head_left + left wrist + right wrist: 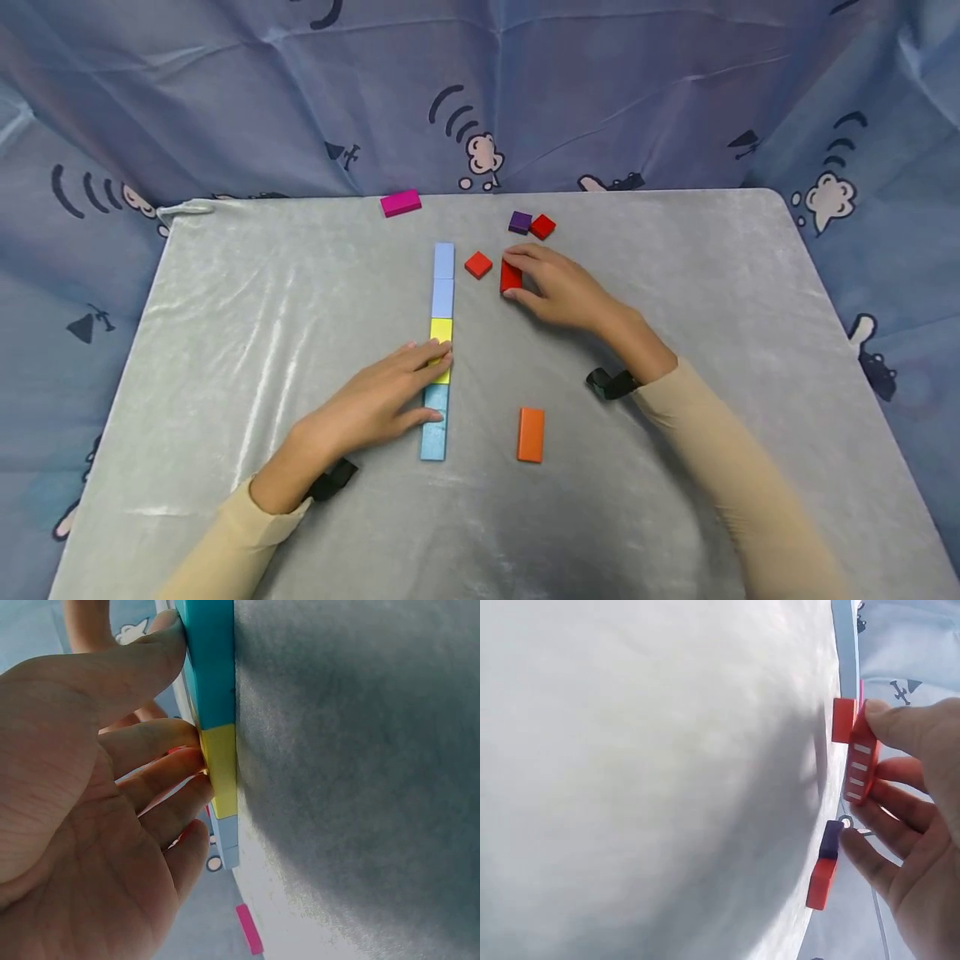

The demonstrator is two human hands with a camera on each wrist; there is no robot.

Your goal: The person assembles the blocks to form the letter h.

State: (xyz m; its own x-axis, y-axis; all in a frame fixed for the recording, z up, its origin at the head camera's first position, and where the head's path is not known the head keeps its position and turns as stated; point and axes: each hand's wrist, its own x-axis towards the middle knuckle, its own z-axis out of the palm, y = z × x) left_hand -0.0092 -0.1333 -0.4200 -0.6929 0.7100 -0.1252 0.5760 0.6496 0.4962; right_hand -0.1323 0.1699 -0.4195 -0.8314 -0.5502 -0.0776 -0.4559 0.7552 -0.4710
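A straight row of flat blocks runs away from me: teal (433, 442) at the near end, yellow (441, 328) in the middle and light blue (443, 297) at the far end. My left hand (371, 402) rests at the row, fingertips on the yellow part and thumb on the teal part. To the right of the row, my right hand (562, 287) pinches a red rectangular block (510, 276) between thumb and fingers. White marks show along that block's side in the right wrist view. A small red block (477, 265) lies between it and the row.
An orange block (530, 435) lies nearer me, right of the row. Toward the back edge are a magenta block (401, 202), a purple block (520, 222) and another small red block (542, 227). Patterned blue cloth (390, 100) hangs behind the grey-covered table (225, 333).
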